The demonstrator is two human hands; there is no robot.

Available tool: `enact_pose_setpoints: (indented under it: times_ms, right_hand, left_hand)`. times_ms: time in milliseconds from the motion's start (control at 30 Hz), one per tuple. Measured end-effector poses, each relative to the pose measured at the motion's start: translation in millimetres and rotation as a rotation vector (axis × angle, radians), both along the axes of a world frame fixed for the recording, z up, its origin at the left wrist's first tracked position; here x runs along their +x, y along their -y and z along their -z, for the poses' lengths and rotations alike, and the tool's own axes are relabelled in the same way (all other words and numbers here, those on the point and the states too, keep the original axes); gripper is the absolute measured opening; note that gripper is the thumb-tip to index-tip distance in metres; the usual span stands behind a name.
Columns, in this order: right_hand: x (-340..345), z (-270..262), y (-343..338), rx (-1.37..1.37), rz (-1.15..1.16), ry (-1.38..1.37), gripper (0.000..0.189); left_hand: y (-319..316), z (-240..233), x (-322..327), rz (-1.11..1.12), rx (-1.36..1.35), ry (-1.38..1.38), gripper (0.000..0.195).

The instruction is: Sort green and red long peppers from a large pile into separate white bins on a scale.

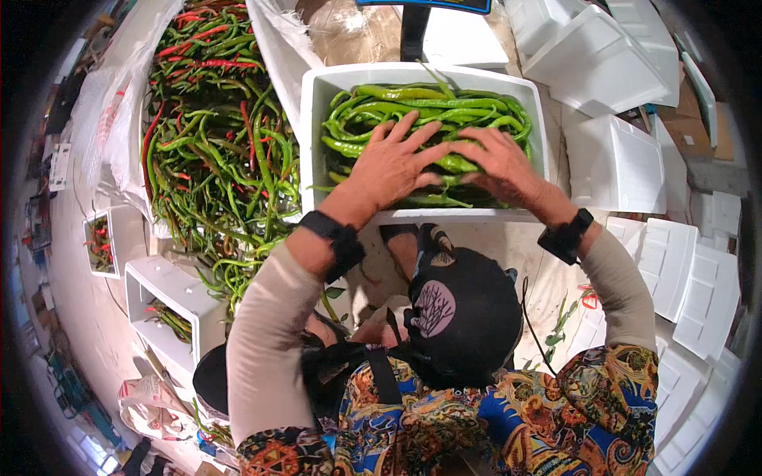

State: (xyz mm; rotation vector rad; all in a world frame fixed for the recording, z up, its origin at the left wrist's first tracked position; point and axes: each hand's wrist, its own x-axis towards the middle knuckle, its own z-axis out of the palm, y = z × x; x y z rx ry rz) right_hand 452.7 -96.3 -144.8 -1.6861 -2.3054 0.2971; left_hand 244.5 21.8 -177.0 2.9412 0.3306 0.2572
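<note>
A white foam box [422,217] in front of me holds long green chili peppers [434,110] laid mostly lengthwise. My left hand [396,157] rests on the peppers at the box's middle left, fingers spread. Beside it, my right hand [497,160] lies on them with bent fingers, its fingertips close to those of my left hand. Both hands press on the top layer; whether either grips a pepper cannot be told. A black band is on each wrist. Left of the box is a large heap of green and red chili peppers [220,131] on white sheeting.
A black post [415,33] stands behind the box. Empty foam boxes [616,160] and foam lids [670,268] are stacked at the right. Two small foam boxes with peppers [169,318] lie at the lower left. A person in a black cap [470,315] is just below the box.
</note>
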Motion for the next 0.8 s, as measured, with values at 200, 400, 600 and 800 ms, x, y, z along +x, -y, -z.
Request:
enact_pose_setpoints:
  times_ms: [200, 400, 600, 800]
  right_hand:
    - [-7, -1, 21, 0.039, 0.051, 0.013, 0.059]
    - [67, -12, 23, 0.126, 0.719, -0.034, 0.067]
    - [74, 19, 38, -0.397, 0.717, -1.239, 0.084]
    - [79, 32, 46, -0.383, 0.660, -1.405, 0.083]
  left_hand:
    - [10, 5, -12, -0.004, -0.176, 0.100, 0.050]
    - [-58, -27, -66, -0.633, -0.186, 0.453, 0.053]
    - [-55, -19, -94, -0.672, -1.185, 0.304, 0.076]
    - [-48, -13, -93, -0.748, -1.269, 0.378, 0.074]
